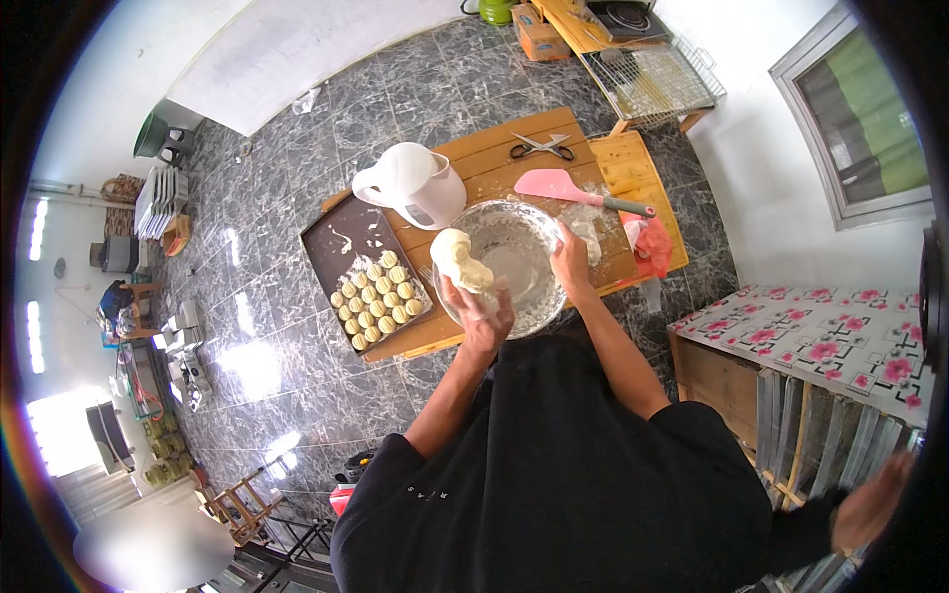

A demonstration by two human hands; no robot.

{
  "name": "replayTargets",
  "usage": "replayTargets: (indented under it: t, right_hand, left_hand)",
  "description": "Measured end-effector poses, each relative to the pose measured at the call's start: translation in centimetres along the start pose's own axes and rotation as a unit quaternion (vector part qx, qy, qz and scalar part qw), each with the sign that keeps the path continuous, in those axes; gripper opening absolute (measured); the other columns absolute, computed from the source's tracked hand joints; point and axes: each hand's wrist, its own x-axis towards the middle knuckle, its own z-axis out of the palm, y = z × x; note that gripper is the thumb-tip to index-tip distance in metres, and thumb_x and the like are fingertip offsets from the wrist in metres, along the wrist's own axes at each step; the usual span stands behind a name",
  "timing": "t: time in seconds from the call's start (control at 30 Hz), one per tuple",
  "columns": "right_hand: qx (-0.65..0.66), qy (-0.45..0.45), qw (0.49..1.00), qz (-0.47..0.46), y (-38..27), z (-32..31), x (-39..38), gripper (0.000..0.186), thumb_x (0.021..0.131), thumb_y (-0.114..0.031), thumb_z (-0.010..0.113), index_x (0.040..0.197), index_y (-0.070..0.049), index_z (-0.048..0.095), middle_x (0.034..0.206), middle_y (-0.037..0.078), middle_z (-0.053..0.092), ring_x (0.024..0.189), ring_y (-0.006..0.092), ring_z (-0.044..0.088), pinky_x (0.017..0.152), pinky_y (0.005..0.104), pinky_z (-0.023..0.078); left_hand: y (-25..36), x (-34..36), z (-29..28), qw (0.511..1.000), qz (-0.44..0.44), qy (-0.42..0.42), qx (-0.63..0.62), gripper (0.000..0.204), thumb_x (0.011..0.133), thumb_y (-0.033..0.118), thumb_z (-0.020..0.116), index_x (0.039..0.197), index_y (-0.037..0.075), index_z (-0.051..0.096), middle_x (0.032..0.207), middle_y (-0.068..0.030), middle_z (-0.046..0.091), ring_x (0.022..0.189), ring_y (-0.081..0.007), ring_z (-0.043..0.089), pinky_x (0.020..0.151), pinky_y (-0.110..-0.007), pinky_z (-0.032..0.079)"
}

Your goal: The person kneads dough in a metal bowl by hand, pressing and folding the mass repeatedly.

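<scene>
My left hand is closed round a pale yellow lump of dough, raised over the left side of a clear bowl. The bowl's inside is dusted with white flour. My right hand grips the bowl's right rim, thumb toward the inside. To the left lies a dark baking tray with several rows of small round ridged dough pieces. A fork, partly hidden by the bowl, rests between tray and bowl.
Behind the bowl stand a white electric kettle, scissors and a pink spatula on the wooden table. A red plastic bag lies at its right edge. Another person's hand shows at lower right, beside a flowered cabinet top.
</scene>
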Motion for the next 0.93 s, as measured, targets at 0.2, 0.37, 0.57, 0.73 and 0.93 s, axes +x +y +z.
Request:
replayTargets:
  t: [0.2, 0.37, 0.57, 0.73, 0.93]
  right_hand:
    - [0.001, -0.013, 0.999, 0.036, -0.4, 0.1, 0.1, 0.039, 0.081, 0.007, 0.054, 0.119, 0.001, 0.058, 0.099, 0.025, 0.065, 0.092, 0.0416, 0.062, 0.078, 0.0445, 0.050]
    - [0.006, 0.003, 1.000, 0.001, -0.2, 0.0, -0.1, 0.037, 0.082, 0.005, 0.055, 0.118, 0.000, 0.060, 0.098, 0.026, 0.065, 0.094, 0.0414, 0.062, 0.078, 0.0443, 0.050]
    - [0.002, -0.019, 1.000, 0.009, -2.4, 0.7, 0.1, 0.037, 0.081, 0.006, 0.055, 0.118, 0.002, 0.059, 0.098, 0.027, 0.065, 0.094, 0.0414, 0.062, 0.077, 0.0444, 0.050]
    - [-0.016, -0.003, 1.000, 0.012, 0.6, 0.0, 0.2, 0.039, 0.082, 0.006, 0.056, 0.120, 0.002, 0.058, 0.097, 0.027, 0.065, 0.093, 0.0425, 0.062, 0.078, 0.0455, 0.050]
    - [-0.002, -0.023, 0.999, 0.025, -0.5, 0.2, -0.4, 0.042, 0.083, 0.003, 0.056, 0.124, -0.002, 0.056, 0.099, 0.027, 0.064, 0.094, 0.0435, 0.061, 0.080, 0.0468, 0.049]
  left_hand:
    - [-2.6, -2.0, -0.2, 0.855, 0.067, -0.468, 0.215, 0.060, 0.088, 0.021, 0.054, 0.143, 0.004, 0.036, 0.137, -0.0255, 0.044, 0.128, -0.0330, 0.044, 0.108, -0.061, 0.023]
    - [-2.1, 0.2, 0.9, 0.762, -0.226, -0.600, 0.088, 0.036, 0.087, 0.025, 0.055, 0.117, 0.005, 0.061, 0.115, -0.0251, 0.060, 0.099, -0.0365, 0.063, 0.100, -0.052, 0.038]
    - [-9.3, -9.8, 4.9, 0.837, -0.119, -0.522, 0.114, 0.051, 0.083, 0.025, 0.062, 0.130, 0.010, 0.049, 0.141, -0.0235, 0.036, 0.125, -0.0434, 0.042, 0.099, -0.053, 0.041]
    - [-4.5, -7.7, 5.5, 0.808, -0.118, -0.563, 0.129, 0.054, 0.080, 0.024, 0.064, 0.131, 0.013, 0.048, 0.140, -0.0211, 0.037, 0.126, -0.0471, 0.038, 0.093, -0.054, 0.047]
    - [-4.7, -4.1, 3.6, 0.686, -0.269, -0.672, 0.077, 0.057, 0.078, 0.022, 0.064, 0.133, 0.019, 0.050, 0.144, -0.0226, 0.034, 0.130, -0.0401, 0.039, 0.089, -0.050, 0.050]
